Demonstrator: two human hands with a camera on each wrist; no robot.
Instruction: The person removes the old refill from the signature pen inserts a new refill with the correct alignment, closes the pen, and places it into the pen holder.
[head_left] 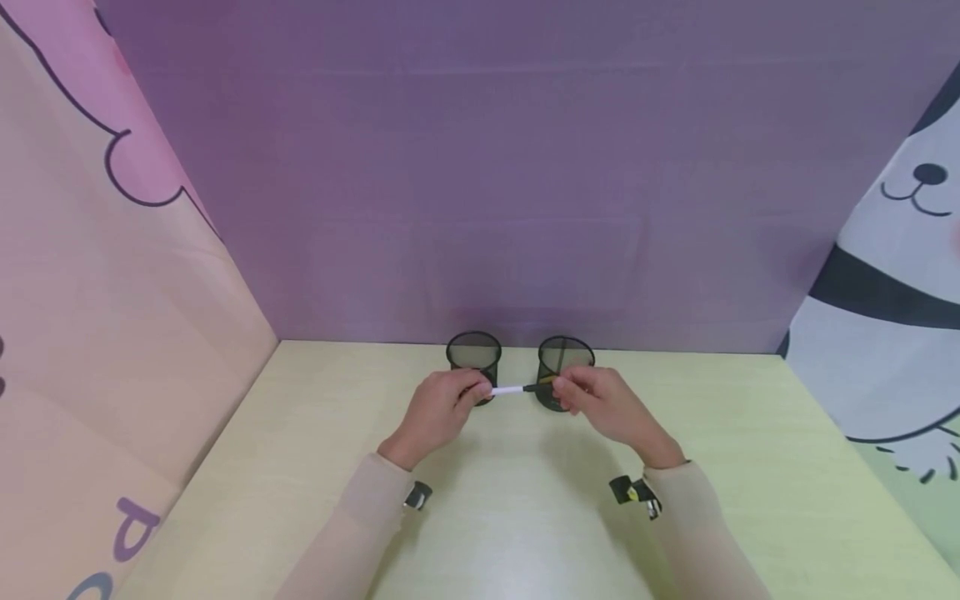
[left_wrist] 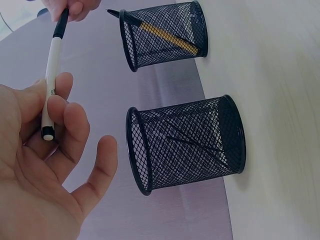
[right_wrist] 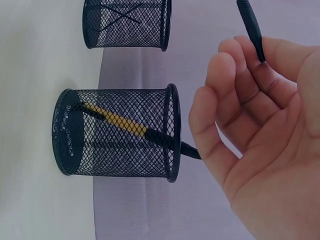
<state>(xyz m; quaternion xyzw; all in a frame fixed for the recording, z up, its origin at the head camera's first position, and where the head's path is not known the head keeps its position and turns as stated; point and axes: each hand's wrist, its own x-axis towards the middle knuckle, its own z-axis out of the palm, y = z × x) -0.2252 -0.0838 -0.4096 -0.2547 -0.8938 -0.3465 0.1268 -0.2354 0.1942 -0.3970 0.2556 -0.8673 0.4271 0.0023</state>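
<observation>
Near two mesh pen cups (left_wrist: 185,142), a white marker (head_left: 507,390) is held crosswise, pinched by the left hand (head_left: 437,414) and right hand (head_left: 609,407), both partly curled.

A gap is left on the counter (head_left: 480,533) between the left mesh holder (left_wrist: 187,142) and the right mesh holder (right_wrist: 120,160), but in the head view it is crossed by a white marker (head_left: 508,390) held between left fingers (left_wrist: 76,131) and right fingers (right_wrist: 220,75). Behind, reach is limited by the purple wall (head_left: 480,167); the right holder's mouth is partly taken up by a yellow-and-black pen (right_wrist: 124,124).
</observation>
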